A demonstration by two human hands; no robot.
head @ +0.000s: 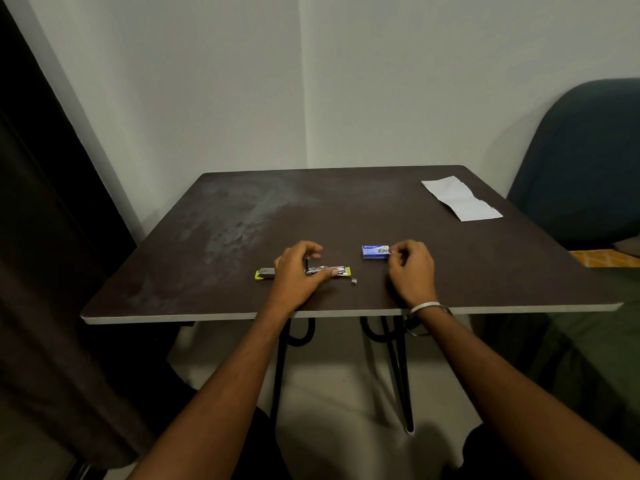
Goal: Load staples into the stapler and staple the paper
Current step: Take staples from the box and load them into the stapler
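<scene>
A small stapler (341, 271) with yellow ends lies opened flat on the dark table (485, 265), near the front edge. My left hand (298, 268) rests on its middle and grips it, thumb along the metal channel. A small blue staple box (374, 252) lies to the right of it. My right hand (412, 268) is at the box's right end, fingertips pinched together at its opening. A tiny loose bit of staples (353, 281) lies just in front of the stapler's right end. A folded white paper (460, 198) lies at the table's far right corner.
A dark blue chair (581, 161) stands past the table's right side. A dark curtain (45, 271) hangs at the left. White walls stand right behind the table. The table's front edge is close to my forearms.
</scene>
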